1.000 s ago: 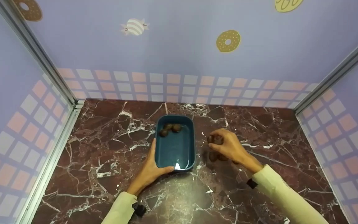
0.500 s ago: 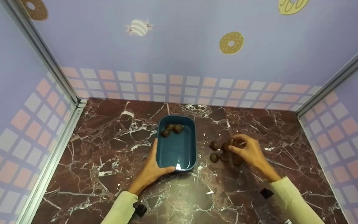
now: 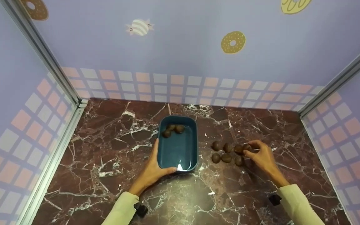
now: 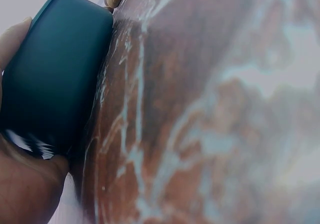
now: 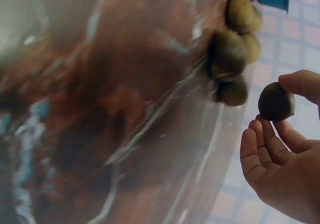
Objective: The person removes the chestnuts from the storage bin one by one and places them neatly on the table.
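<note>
A deep blue rectangular dish [image 3: 177, 156] stands on the table with several brown chestnuts [image 3: 179, 128] inside at its far left. My left hand [image 3: 152, 168] holds the dish's near left corner, thumb at the near rim and fingers along the left wall. To the right of the dish, more chestnuts [image 3: 226, 158] lie in two short rows. My right hand [image 3: 263, 157] pinches one chestnut [image 5: 276, 102] between thumb and fingertips at the right end of the far row. The right wrist view shows this chestnut apart from the group [image 5: 230, 59].
The table [image 3: 120, 181] has a dark red marbled top with white veins. Lilac walls [image 3: 180, 47] with printed sweets and checks enclose it at the back and both sides. Metal rails [image 3: 55, 72] run along the corners.
My right hand has moved rightward along the far row, leaving chestnuts lying there, and now pinches one at its right end. The left hand and dish stay put; the head view shifted slightly.
</note>
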The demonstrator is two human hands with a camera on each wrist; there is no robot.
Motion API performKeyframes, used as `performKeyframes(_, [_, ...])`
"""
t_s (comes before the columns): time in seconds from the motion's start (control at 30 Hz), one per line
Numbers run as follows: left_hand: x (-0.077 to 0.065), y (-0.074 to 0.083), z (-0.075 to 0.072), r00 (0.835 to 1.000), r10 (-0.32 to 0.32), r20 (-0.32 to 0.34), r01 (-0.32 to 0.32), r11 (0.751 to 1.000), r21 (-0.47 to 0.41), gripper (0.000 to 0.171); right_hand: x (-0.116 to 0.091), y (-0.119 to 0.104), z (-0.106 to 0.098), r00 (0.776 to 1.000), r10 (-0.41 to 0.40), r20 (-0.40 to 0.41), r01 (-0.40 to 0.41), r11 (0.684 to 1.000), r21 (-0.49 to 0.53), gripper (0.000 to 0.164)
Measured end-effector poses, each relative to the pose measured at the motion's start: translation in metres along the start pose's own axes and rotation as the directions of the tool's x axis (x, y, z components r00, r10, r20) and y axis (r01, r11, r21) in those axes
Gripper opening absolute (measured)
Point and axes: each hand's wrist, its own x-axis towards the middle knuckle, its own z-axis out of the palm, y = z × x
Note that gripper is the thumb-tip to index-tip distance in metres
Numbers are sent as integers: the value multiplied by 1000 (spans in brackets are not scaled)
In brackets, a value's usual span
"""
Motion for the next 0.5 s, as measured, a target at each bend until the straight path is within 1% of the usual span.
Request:
performKeyframes(0.13, [0, 0, 1, 1000, 0, -4, 0, 1000, -18, 138, -1, 13, 1, 1000, 26, -8, -26, 1000, 6, 38])
performKeyframes(0.27, [1, 0, 1, 1000, -15, -4, 15, 1000, -24, 133, -3, 24, 3, 998, 54, -17, -53, 999, 8, 38])
performKeyframes(0.4, [0, 3, 2, 1000, -31, -5, 31, 1000, -6, 131, -5, 32, 4, 999, 30, -33, -29, 999, 23, 40])
performKeyframes(0.5, [-2, 13, 2, 999, -32, 5, 32, 999, -9, 133, -5, 37, 4, 999, -5, -42, 6, 1000, 28, 41])
